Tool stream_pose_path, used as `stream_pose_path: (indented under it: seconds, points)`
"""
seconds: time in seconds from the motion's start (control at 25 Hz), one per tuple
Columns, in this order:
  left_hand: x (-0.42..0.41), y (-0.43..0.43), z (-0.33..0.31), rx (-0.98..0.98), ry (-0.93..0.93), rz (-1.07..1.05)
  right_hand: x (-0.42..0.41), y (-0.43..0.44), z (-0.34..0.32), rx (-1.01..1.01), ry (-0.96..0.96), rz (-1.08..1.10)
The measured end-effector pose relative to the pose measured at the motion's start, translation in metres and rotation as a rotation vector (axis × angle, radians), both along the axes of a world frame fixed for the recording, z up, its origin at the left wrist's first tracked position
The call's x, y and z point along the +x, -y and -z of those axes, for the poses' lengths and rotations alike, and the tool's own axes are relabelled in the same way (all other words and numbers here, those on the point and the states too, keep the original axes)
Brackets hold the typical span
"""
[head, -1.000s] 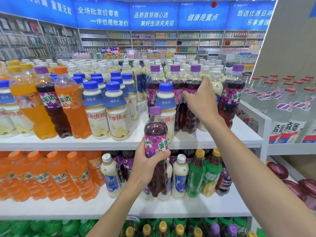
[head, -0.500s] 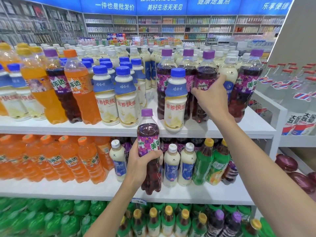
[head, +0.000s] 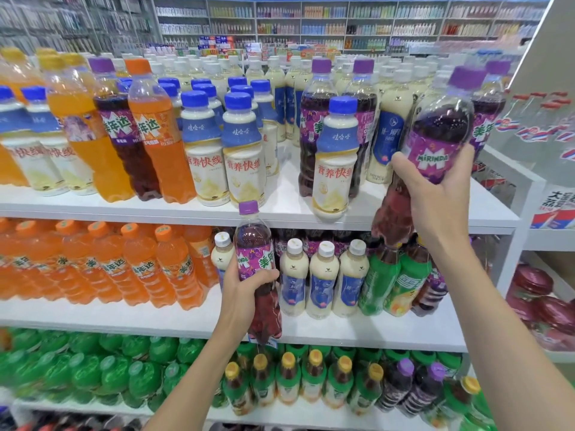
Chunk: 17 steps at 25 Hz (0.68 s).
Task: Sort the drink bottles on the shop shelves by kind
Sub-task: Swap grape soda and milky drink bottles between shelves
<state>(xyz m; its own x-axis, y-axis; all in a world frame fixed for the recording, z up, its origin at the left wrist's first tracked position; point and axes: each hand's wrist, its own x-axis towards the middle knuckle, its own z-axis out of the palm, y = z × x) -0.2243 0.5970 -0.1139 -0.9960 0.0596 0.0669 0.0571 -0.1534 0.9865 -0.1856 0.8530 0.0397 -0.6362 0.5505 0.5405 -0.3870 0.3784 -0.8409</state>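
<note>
The left hand (head: 242, 293), fingers (head: 266, 273) wrapped round an upright grape bottle (head: 253, 244), is before the middle shelf (head: 186, 321). The right hand (head: 435, 197) grips a second bottle (head: 441, 126), cap tilted rightward, nearer the top shelf's (head: 280, 209) grape group (head: 311, 119).

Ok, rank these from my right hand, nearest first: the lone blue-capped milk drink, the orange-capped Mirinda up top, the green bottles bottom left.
1. Lone blue-capped milk drink, top shelf, just left of the right hand.
2. Orange-capped Mirinda, same shelf, farther left.
3. Green bottles, low down, far left.
</note>
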Motion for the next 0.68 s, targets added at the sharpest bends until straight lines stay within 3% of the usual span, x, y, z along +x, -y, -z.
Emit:
stream_pose_path:
  seconds: [0.68]
  points:
    - [0.008,0.016,0.029,-0.077,0.028,0.016,0.035,0.073,0.124,-0.244,0.309,-0.349]
